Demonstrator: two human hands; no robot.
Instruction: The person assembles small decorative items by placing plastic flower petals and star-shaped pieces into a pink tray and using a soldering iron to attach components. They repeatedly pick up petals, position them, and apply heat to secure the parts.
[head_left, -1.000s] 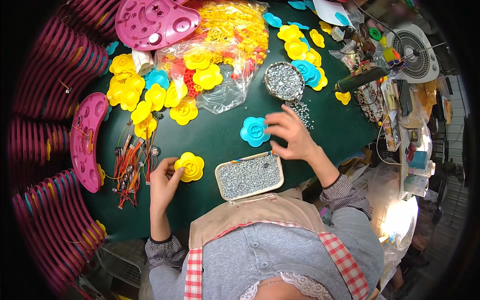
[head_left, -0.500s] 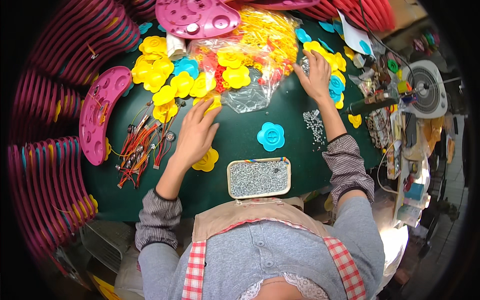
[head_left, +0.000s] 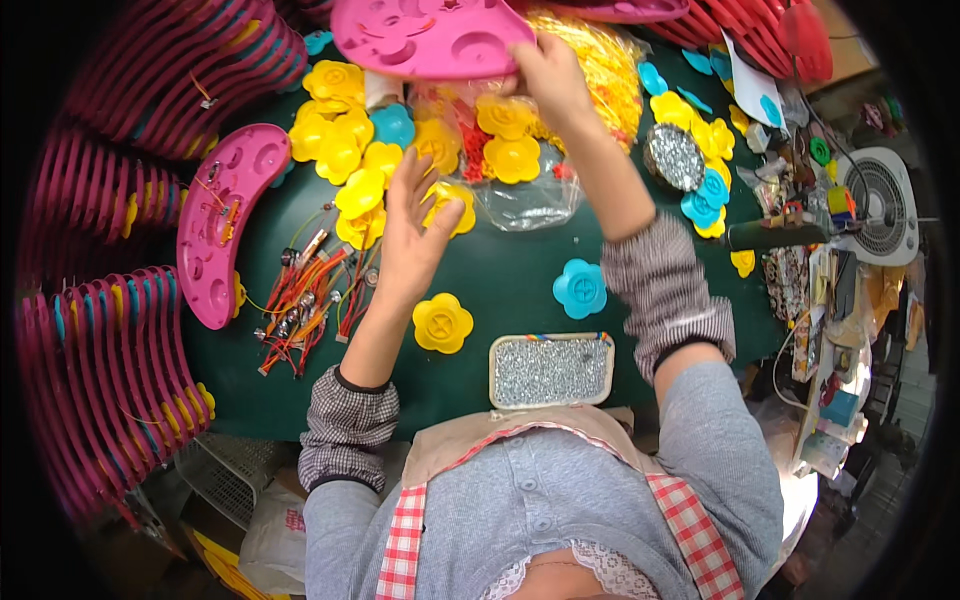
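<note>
My right hand (head_left: 548, 78) reaches far forward and grips the near edge of a large pink plastic tray (head_left: 430, 35) with round recesses, held above the table's back. My left hand (head_left: 412, 235) hovers with fingers spread over a pile of yellow flower-shaped plastic pieces (head_left: 360, 195), one yellow piece (head_left: 452, 200) touching its fingertips. A single yellow flower piece (head_left: 442, 322) and a blue one (head_left: 580, 288) lie on the dark green table (head_left: 470, 280). A rectangular tin of small silvery screws (head_left: 551, 369) sits at the near edge.
A curved pink tray (head_left: 222, 225) lies at the left beside a bundle of red wired parts (head_left: 305, 300). Clear bags of yellow and red parts (head_left: 540, 170) sit behind. A round dish of screws (head_left: 675, 155), more flower pieces and a small fan (head_left: 885, 205) are at the right. Stacked pink trays (head_left: 110, 370) ring the left.
My right hand rose from the blue flower piece to the back and took hold of the pink tray. My left hand left the lone yellow piece and moved up to the yellow pile.
</note>
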